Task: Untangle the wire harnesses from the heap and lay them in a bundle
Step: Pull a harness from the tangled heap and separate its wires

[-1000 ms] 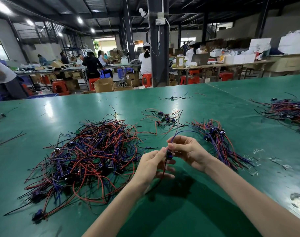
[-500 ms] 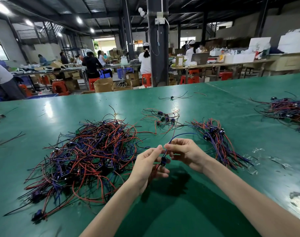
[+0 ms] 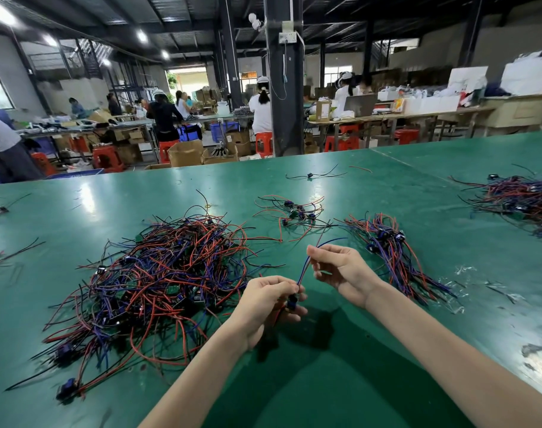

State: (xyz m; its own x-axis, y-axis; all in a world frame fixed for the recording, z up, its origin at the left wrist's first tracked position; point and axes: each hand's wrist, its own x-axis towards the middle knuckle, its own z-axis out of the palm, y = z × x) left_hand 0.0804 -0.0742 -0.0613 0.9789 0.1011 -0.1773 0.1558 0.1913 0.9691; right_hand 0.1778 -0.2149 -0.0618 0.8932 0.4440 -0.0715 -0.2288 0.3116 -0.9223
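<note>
Both hands hold one harness (image 3: 305,267) above the table (image 3: 325,384): your left hand (image 3: 268,299) pinches its plug end, your right hand (image 3: 341,270) pinches the wires higher up. A small bundle (image 3: 393,251) lies at your right; the heap (image 3: 164,273) at your left is still to sort. Your hands have drawn apart since a second ago, pulling the wires straight

heap (image 3: 158,279) red, blue, black wires (green bits inside); bundle (image 3: 393,257) red, blue; table (image 3: 356,381) green.
</note>
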